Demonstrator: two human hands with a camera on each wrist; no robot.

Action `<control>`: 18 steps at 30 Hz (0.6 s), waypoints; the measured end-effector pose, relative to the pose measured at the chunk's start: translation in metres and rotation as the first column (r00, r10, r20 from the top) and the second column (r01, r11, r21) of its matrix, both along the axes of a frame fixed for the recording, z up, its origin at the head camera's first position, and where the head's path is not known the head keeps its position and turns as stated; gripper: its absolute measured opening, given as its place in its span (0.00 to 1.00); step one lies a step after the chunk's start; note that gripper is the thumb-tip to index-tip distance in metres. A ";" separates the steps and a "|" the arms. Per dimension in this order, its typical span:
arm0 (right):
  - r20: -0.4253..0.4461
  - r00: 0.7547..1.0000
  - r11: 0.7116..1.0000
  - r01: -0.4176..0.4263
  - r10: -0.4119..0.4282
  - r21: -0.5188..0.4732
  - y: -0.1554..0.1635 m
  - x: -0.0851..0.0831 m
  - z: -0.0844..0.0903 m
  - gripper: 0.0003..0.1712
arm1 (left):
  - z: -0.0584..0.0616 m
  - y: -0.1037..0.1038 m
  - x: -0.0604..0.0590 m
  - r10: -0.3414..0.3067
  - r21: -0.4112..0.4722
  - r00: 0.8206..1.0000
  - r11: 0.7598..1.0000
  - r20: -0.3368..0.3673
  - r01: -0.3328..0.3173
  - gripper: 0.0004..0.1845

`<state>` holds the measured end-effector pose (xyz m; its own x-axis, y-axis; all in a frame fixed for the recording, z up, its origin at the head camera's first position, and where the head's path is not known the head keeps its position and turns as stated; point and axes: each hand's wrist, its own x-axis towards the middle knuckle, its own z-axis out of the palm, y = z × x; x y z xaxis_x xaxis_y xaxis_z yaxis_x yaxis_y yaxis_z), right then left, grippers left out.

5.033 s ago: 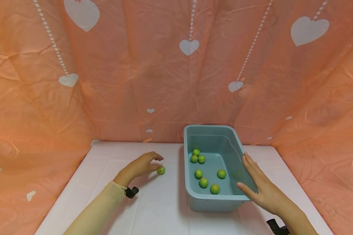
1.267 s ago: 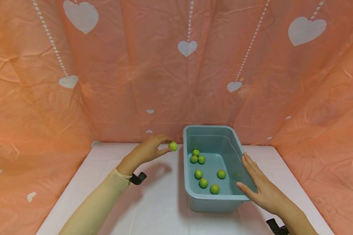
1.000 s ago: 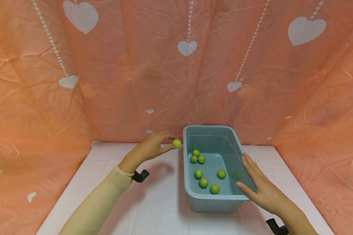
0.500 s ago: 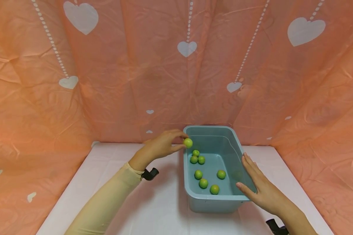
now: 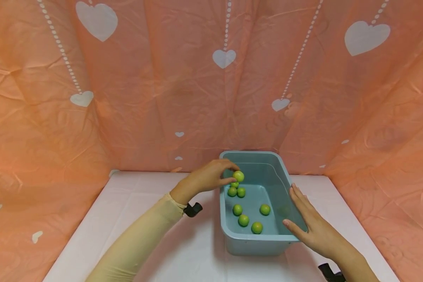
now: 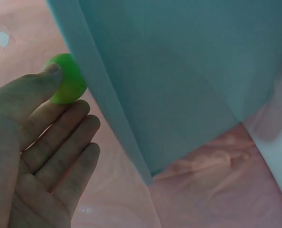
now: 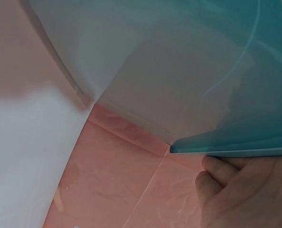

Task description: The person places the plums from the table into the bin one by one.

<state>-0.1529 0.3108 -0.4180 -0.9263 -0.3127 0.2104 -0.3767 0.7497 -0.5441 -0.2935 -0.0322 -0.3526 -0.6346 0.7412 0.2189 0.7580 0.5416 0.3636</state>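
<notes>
In the head view my left hand pinches a small round green fruit between thumb and fingers, above the far left part of a grey-blue plastic bin. The left wrist view shows the thumb on this green fruit, the other fingers extended below it, close to the bin's rim. Several similar green fruits lie on the bin's floor. My right hand rests on the bin's right rim with straight fingers, its thumb reaching over the inside. In the right wrist view its fingers touch the rim's underside.
The bin stands on a white-covered table. Orange cloth with white hearts hangs behind the table and on both sides. A dark wrist device is on the left arm; another dark device is on the right.
My left hand has picked the green fruit off the table, lifted it and carried it rightward across the bin's left rim. The right hand and the bin have stayed in place.
</notes>
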 end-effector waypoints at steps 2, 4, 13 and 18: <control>0.002 1.000 1.000 0.002 -0.002 0.000 0.000 0.000 0.000 0.55 | -0.002 0.004 0.000 0.004 -0.006 1.000 1.000 0.014 -0.004 0.19; 0.004 1.000 1.000 0.002 -0.002 -0.004 0.000 0.000 0.000 0.55 | -0.004 0.008 -0.001 0.001 -0.013 1.000 1.000 0.026 -0.001 0.19; 0.002 1.000 1.000 0.000 0.000 -0.008 0.000 0.001 0.000 0.55 | -0.012 0.022 -0.005 -0.033 -0.062 0.999 0.998 0.024 0.034 0.20; 0.003 1.000 1.000 0.000 0.000 -0.008 0.000 0.001 0.000 0.55 | -0.014 0.031 -0.005 -0.058 -0.099 0.998 0.993 0.023 0.060 0.19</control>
<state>-0.1520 0.3107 -0.4177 -0.9267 -0.3115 0.2101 -0.3754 0.7453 -0.5510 -0.2989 -0.0013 -0.3662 -0.5926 0.7950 0.1295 0.7827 0.5304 0.3256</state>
